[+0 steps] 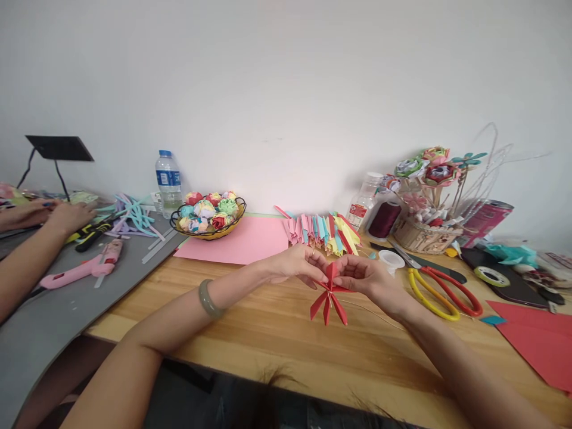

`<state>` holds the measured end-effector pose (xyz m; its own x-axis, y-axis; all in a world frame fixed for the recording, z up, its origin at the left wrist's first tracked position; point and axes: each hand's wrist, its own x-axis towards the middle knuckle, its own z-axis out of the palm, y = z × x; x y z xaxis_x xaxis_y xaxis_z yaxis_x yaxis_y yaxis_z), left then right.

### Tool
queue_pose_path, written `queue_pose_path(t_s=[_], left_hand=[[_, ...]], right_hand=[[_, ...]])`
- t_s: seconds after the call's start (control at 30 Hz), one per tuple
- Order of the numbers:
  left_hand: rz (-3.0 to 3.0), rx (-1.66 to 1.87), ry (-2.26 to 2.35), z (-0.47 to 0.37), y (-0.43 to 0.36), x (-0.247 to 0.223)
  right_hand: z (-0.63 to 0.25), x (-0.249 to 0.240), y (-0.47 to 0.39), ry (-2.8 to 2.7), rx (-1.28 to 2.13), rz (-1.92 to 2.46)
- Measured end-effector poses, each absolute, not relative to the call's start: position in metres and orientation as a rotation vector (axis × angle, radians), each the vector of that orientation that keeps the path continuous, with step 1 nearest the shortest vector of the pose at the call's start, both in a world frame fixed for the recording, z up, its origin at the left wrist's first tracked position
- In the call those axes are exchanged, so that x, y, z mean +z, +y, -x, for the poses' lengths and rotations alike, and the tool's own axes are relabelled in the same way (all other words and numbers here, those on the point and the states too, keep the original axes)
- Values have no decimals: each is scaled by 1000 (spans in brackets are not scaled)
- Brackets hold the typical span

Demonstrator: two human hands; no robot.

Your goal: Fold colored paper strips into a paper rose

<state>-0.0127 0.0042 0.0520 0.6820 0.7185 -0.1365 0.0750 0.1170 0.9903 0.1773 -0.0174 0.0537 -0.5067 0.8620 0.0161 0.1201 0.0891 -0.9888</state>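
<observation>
From my remote seat I see the left hand [301,266] and right hand [364,277] meeting over the red flower [330,292], held up just above the near half of the table [250,339]. The left thumb and fingertips are drawn nearly together at its upper left; the right thumb and forefinger pinch its upper right, so each hand seems to have hold of paper, though I cannot tell exactly which fold each grips. My worry is the pale thread [370,308]: a strand trails across the wood toward the right forearm, and if that arm drags it, the binding could pull askew or loosen. Too hard a pinch might crease the petals or tear them where they gather; too light a one could let them swing out of even spacing. The flower itself looks crisp: narrow folded petals, plain red, three fanning downward, one standing upright between the hands, others reaching sideways partly behind the fingers. Pale thread shows at its centre, where everything gathers; how tight it sits, I cannot tell.
</observation>
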Motion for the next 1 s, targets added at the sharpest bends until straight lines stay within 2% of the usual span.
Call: queue_pose_path(t_s=[0.2, 0.5, 0.73, 1.0], left_hand=[[-1248, 475, 780, 12, 8, 50], [-1270, 680, 769, 7, 10, 45], [-1228, 659, 741, 6, 10, 39], [-1311, 799, 787, 4, 12, 36]], right_hand=[[-177, 49, -15, -1731, 1471, 1011], [-180, 42, -9, -1648, 1411, 1019], [-180, 40, -5, -1641, 1395, 1044], [-177, 40, -8, -1657, 1394, 1046]])
